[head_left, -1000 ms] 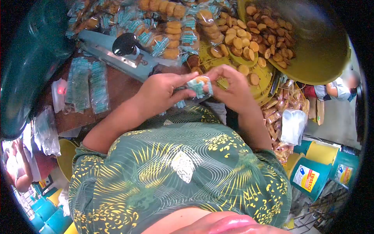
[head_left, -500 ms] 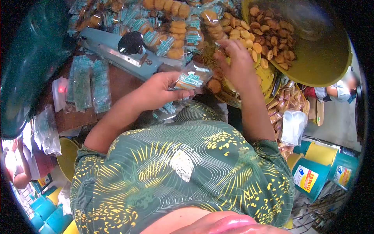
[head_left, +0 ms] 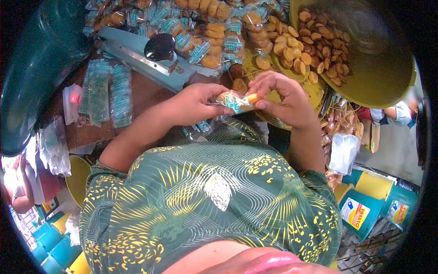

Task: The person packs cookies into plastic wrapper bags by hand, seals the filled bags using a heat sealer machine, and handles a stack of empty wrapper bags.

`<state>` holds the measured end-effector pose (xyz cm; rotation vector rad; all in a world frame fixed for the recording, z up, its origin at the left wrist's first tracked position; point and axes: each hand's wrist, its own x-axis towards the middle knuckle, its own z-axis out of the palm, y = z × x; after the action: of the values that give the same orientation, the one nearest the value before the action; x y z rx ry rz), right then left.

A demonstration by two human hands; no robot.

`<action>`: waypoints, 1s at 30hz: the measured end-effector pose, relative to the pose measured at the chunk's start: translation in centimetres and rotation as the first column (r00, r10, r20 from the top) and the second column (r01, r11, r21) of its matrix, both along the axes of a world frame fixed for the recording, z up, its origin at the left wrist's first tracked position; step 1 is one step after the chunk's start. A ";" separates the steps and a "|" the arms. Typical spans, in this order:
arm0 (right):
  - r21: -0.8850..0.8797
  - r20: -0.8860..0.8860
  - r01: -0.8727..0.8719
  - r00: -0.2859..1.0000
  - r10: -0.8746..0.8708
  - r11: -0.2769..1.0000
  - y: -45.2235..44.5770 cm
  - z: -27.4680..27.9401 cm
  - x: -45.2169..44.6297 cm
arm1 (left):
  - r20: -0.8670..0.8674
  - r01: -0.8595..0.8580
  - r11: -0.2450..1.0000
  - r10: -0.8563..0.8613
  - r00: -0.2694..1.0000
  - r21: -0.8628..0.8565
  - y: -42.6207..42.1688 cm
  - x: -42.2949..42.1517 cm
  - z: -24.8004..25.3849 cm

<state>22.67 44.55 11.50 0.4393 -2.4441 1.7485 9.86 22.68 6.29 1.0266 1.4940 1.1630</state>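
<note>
A clear printed bag (head_left: 237, 103) with a cookie inside is held at the middle, in front of the shirt. My left hand (head_left: 200, 104) has its thumb and fingers closed on the bag's left end. A cookie (head_left: 252, 97) sits between the fingers and thumb of my right hand (head_left: 282, 97), at the bag's right end. Beyond my right hand, loose cookies (head_left: 292, 50) lie on a yellow tray (head_left: 315, 93). A blue sealer (head_left: 137, 57) with a black knob (head_left: 159, 47) lies beyond my left hand. Flat printed bags (head_left: 121, 93) are stacked to its left.
Filled cookie packets (head_left: 212, 39) cover the far side. A tilted yellow tub (head_left: 381, 68) holds more cookies at the far right. Wrapped pieces (head_left: 340, 116) and teal buckets (head_left: 362, 212) are at the right. Another person (head_left: 401, 109) is at the right edge, another (head_left: 20, 187) at the left.
My right hand reached out to the cookies on the tray and came back to the bag with a cookie. My left hand kept hold of the bag.
</note>
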 end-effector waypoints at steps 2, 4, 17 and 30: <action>0.013 0.079 0.145 0.986 -0.145 0.989 -0.8 -0.5 0.2 | 0.104 -0.040 0.998 0.034 0.994 0.051 -0.1 0.3 -0.9; 0.090 0.032 0.285 0.957 -0.289 0.954 -1.0 -1.1 0.3 | 0.256 -0.078 0.994 0.057 0.965 0.072 -0.2 0.7 -1.6; 0.160 -0.142 0.381 0.922 -0.361 0.911 -0.2 -0.1 1.2 | 0.116 -0.020 1.000 0.019 0.993 0.009 -0.3 0.7 -0.1; 0.170 -0.241 0.288 0.939 -0.243 0.943 -4.0 -1.5 -1.0 | 0.360 0.025 1.000 -0.023 0.933 -0.002 -0.7 1.3 1.3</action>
<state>21.64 40.53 9.98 0.2807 -2.4000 1.2802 11.12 21.96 7.59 0.7727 1.1900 1.2512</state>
